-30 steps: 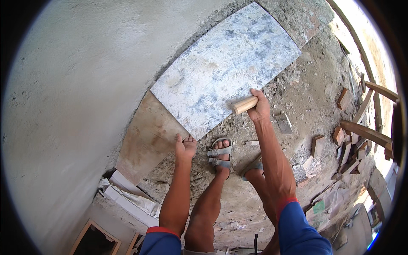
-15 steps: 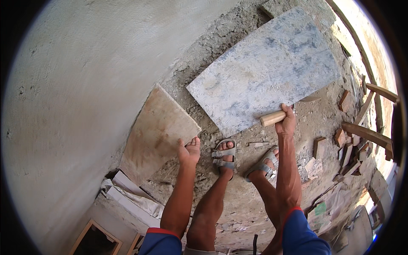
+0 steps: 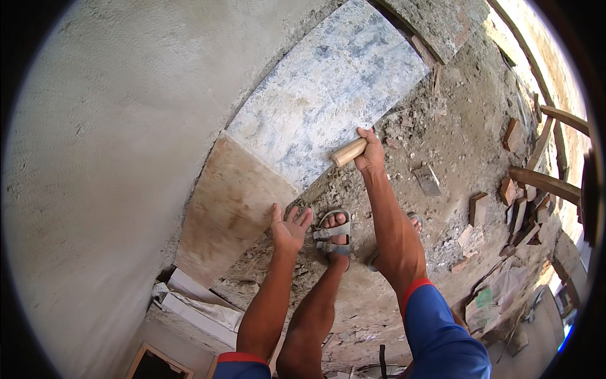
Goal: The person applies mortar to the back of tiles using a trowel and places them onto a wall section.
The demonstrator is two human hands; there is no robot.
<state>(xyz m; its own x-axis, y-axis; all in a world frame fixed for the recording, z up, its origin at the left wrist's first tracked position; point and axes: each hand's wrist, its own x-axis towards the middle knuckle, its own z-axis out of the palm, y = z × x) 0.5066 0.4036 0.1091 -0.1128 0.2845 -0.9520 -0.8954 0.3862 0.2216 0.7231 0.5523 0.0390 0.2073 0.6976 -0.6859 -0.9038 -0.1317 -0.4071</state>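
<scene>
My left hand [image 3: 291, 228] is open, fingers spread, at the near edge of a brownish flat slab [image 3: 233, 202] that lies along the wall. My right hand [image 3: 371, 151] is closed round the wooden handle of a trowel [image 3: 349, 152], whose blade is hidden now. The thumb of that hand rests at the right edge of a large, mottled white and blue-grey slab [image 3: 328, 88]. This slab's near-left end meets the brown slab's far edge, and its far-left side runs close to the wall. Whether my right fingers also grip the slab from below is hidden.
The plastered wall [image 3: 113, 145] rises on the left. Loose rubble [image 3: 404, 136] covers the ground right of the slabs. Another grey slab [image 3: 442, 25] lies at the far end. Broken brick pieces [image 3: 478, 208] and wooden bars [image 3: 546, 184] are on the right. My sandalled foot [image 3: 333, 230] stands nearby.
The mottled slab has shifted left toward the wall and now abuts the brown slab. My right hand has moved left with it and the trowel. My left hand's fingers have spread.
</scene>
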